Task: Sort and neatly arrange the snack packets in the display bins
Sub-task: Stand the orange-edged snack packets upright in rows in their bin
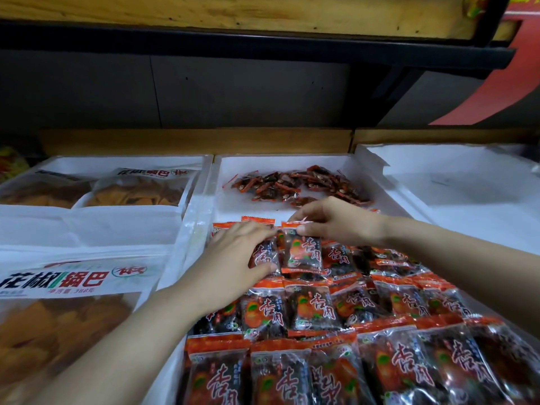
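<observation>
**Q:** Which step is shown?
**A:** Row-building, centre of frame. The right hand [336,222] pinches the top seam of a red-lettered packet [304,254]. The left hand [239,252] grasps the neighbouring packet [264,255]. Both packets sit above the finished rows [309,311] in the middle bin [230,200].
**Q:** What comes next?
**A:** Probably laying both flat, edges flush with the row below. The loose small packets [301,185], upper centre, await sorting.

Orange-and-black snack packets [304,254] with red characters, white bins [280,162], tan wooden shelf [204,7]
</observation>
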Tool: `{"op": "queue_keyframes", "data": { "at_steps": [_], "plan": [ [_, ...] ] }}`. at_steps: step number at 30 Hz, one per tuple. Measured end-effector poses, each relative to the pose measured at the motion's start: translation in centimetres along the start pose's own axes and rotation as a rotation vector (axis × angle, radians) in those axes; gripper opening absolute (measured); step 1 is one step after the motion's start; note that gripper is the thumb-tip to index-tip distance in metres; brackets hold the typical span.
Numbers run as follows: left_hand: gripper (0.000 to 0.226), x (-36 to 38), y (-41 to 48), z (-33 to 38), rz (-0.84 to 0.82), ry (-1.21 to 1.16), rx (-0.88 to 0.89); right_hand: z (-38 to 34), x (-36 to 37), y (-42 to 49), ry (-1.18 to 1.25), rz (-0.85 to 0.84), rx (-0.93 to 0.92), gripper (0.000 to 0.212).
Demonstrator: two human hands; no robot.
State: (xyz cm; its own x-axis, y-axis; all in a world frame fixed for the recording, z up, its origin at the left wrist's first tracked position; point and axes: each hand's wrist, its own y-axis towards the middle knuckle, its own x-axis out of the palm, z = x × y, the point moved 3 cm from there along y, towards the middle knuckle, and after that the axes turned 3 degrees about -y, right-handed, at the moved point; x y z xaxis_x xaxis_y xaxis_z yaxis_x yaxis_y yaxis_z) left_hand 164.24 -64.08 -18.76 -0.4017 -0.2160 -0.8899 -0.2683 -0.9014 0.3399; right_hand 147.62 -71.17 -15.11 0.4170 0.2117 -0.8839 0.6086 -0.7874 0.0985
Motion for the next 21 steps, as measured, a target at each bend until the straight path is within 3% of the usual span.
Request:
{"op": "queue_keyframes", "data": {
  "at_steps": [4, 11, 16, 21],
  "plan": [
    [0.054, 0.3, 0.0, -0.1, -0.022, 0.012, 0.016, -0.4, 1.2, 0.3, -0.157, 0.003, -0.049, 0.030],
    [0.055, 0.7, 0.1, -0.1, -0.052, 0.033, 0.009, -0.7, 1.8, -1.8, -0.255, 0.237, -0.229, 0.019],
    [0.055, 0.7, 0.0, -0.1, -0.063, 0.050, 0.011, -0.9, 1.8, -3.8, -0.415, 0.053, -0.258, 0.059],
    [0.055, 0.8, -0.1, 0.0, -0.079, 0.037, -0.009, -0.6, 1.9, -3.6, -0.419, 0.052, -0.254, 0.066]
  ]
}}
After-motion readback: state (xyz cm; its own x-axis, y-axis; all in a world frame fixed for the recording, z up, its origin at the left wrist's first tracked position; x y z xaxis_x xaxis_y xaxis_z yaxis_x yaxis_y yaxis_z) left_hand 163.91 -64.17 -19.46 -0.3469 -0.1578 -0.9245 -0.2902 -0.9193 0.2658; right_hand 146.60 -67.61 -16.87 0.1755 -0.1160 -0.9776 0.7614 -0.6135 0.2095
